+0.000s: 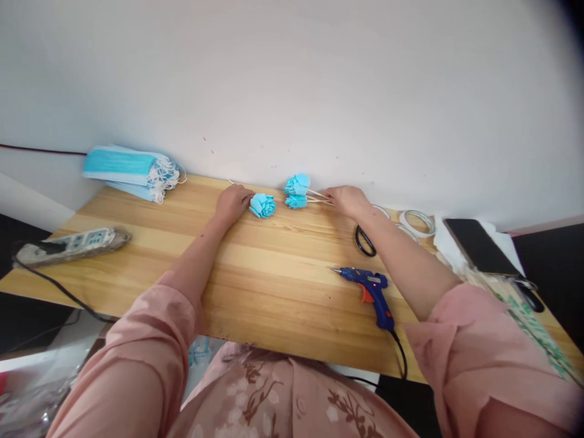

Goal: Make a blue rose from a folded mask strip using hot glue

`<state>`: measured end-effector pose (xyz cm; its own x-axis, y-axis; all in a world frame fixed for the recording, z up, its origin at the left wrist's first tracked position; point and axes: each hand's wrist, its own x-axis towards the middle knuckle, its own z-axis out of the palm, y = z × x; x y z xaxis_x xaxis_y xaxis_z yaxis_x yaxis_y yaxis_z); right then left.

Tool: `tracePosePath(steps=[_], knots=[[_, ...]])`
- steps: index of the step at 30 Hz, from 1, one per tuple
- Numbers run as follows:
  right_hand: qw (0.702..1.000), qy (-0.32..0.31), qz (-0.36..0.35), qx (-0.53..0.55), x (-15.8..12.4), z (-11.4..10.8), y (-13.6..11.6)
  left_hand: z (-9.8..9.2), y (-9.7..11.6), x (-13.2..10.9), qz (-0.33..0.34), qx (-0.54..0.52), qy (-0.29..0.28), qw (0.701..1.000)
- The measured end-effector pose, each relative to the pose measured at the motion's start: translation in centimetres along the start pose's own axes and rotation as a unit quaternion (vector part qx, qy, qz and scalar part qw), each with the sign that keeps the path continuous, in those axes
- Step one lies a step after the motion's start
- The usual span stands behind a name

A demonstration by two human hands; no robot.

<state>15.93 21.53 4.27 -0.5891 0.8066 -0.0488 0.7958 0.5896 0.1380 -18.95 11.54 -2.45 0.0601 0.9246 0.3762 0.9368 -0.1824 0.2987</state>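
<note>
My left hand (232,202) is closed at the far edge of the wooden table (274,274), gripping the stick of a light blue rolled flower (263,205) whose head pokes out to its right. My right hand (347,199) lies near the wall, fingers closed on the thin sticks of two more blue flowers (297,190) that lie just to its left. The flower heads are a short gap apart.
A stack of blue face masks (132,170) lies at the far left. A power strip (70,244) with a cable sits at the left edge. A blue glue gun (371,292), black scissors (364,240), tape rolls (417,222) and a dark phone (479,246) lie to the right.
</note>
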Motion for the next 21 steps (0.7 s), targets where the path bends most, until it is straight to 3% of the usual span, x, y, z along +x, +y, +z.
tracePosePath(steps=[21], knots=[[1.0,-0.001,-0.017,0.01,-0.28,-0.06,0.19,0.16,-0.3,-0.05,0.015,-0.005,0.014,1.0]])
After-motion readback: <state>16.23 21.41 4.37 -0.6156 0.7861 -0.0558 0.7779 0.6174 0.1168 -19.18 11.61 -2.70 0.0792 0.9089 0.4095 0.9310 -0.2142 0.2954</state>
